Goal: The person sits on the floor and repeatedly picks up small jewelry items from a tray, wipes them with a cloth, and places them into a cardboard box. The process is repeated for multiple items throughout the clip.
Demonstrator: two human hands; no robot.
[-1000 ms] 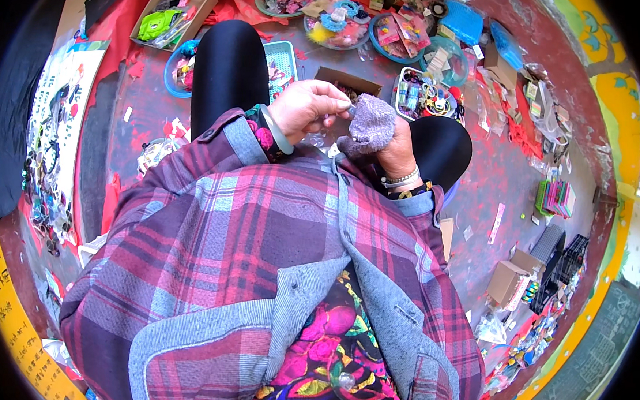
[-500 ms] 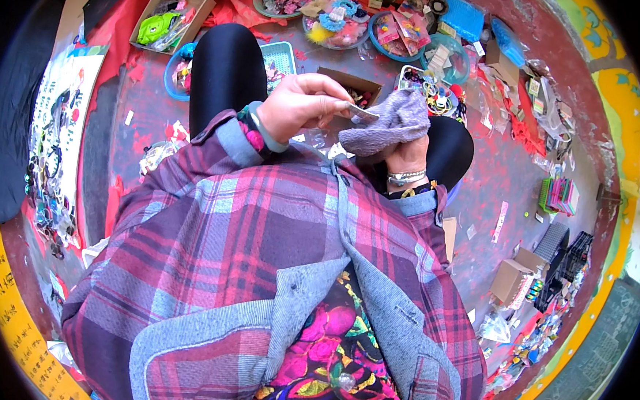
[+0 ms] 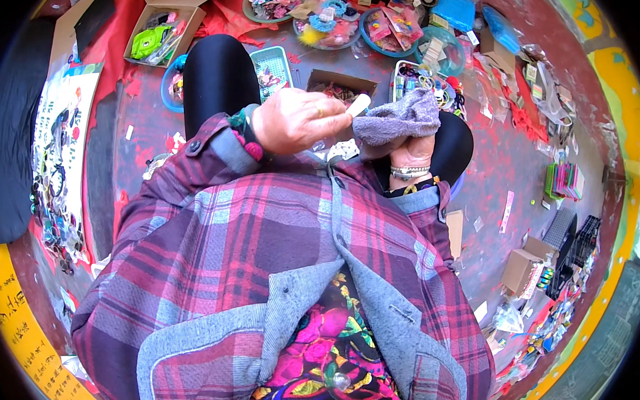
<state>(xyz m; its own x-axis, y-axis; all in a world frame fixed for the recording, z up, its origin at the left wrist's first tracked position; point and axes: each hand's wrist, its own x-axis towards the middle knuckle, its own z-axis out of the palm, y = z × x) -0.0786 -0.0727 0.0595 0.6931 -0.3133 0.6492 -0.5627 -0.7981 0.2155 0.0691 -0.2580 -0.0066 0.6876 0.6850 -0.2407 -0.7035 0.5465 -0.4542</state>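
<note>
Between the thumb and fingers of my left hand (image 3: pixel 297 122), closed in a pinch, is a small pale card (image 3: pixel 359 106). The card tilts up just left of a fuzzy grey-purple cloth piece (image 3: pixel 401 120), a little apart from it. My right hand (image 3: pixel 414 152) holds that cloth from below; the fabric covers most of its fingers. The piece is bunched and soft, with a folded edge, and I cannot tell what kind of item it is. Both hands are above my lap, between my knees.
Beyond my knees stand an open cardboard box (image 3: pixel 342 81), a light-green basket (image 3: pixel 272 69) and several round trays of hair accessories. At the left, dark hair ties lie on a white sheet (image 3: pixel 80 134). Small cardboard boxes (image 3: pixel 519 276) and black baskets sit at the right.
My left hand has turned, so the card now points up and shows its pale face. The cloth in my right hand has shifted slightly right and is bunched differently.
</note>
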